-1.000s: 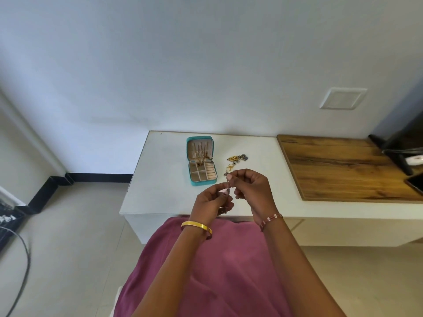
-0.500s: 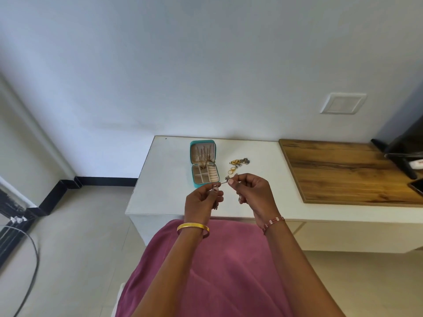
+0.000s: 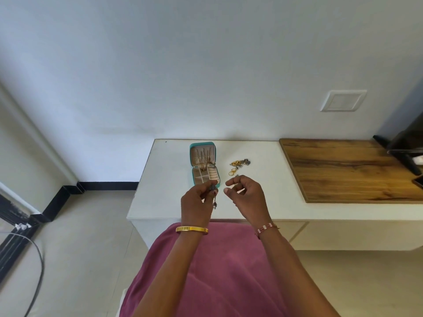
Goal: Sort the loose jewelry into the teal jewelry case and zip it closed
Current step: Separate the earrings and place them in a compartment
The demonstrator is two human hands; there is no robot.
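Observation:
The teal jewelry case lies open on the white table, lid flat toward the wall, beige compartments toward me. A small pile of loose gold and silver jewelry lies just right of the case. My left hand hovers in front of the case and pinches a dark silver dangling earring that hangs from its fingertips. My right hand is a short way to the right, fingers loosely curled, and a tiny dark piece shows at its top knuckle; I cannot tell if it holds it.
A wooden board covers the table's right part. Dark objects stand at the far right edge. A wall plate is on the wall. A cable lies on the floor at left. Maroon cloth covers my lap.
My hands were together working on one small piece; they have drawn apart. The earring now hangs from the left hand alone, and the right hand has let go of it.

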